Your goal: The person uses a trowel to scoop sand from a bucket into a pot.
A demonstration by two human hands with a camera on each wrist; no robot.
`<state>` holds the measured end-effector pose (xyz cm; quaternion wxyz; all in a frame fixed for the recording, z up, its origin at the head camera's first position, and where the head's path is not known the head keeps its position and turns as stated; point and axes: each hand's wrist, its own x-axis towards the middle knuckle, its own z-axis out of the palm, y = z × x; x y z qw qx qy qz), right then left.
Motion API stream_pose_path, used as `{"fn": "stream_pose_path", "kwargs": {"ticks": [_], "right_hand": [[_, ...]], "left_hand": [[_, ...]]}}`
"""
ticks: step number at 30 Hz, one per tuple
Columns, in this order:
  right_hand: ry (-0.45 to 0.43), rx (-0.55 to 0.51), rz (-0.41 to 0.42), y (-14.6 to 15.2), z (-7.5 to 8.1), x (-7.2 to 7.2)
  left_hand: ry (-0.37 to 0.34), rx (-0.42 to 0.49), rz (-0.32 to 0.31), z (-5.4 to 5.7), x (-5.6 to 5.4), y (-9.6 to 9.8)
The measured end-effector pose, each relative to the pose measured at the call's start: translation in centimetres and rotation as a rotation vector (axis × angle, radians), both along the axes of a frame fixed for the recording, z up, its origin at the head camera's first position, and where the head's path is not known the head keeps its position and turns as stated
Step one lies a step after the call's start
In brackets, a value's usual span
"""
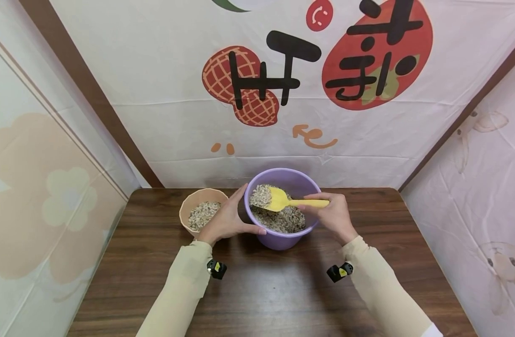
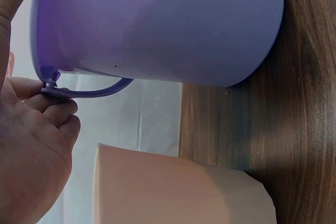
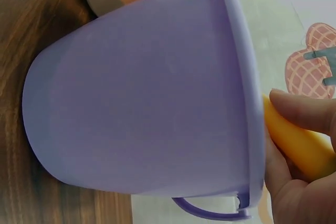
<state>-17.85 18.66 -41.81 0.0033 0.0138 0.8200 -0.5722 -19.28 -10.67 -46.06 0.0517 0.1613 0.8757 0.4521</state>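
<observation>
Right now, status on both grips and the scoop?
Left grip holding purple bucket. Right grip holding yellow scoop, loaded with granules, at bucket's mouth. No obstruction visible.

A printed white cloth stands behind a brown wood-grain table.

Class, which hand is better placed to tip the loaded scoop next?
Probably the right hand: it grips the yellow scoop, while the left hand holds the purple bucket.

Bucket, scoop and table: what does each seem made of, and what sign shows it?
Bucket: probably plastic, smooth, satiny; even purple colour, no grain. Scoop: likely plastic, smooth, uniformly yellow. Table: wood or wood-look laminate; grain and soft sheen fit both.
</observation>
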Motion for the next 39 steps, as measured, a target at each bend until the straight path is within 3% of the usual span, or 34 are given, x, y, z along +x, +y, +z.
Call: {"fn": "stream_pose_path", "kwargs": {"ticks": [7,15,39], "right_hand": [[-0.012,-0.114,-0.011,0.9,0.5,0.6],[0.02,-0.164,-0.011,1.7,1.0,1.2],[0.031,-0.147,-0.037,3.3,1.6,2.3]], "left_hand": [[-0.005,0.01,0.001,0.0,0.0,0.0],[-0.019,0.012,0.007,0.1,0.1,0.0],[-0.008,0.011,0.007,0.2,0.1,0.1]]}}
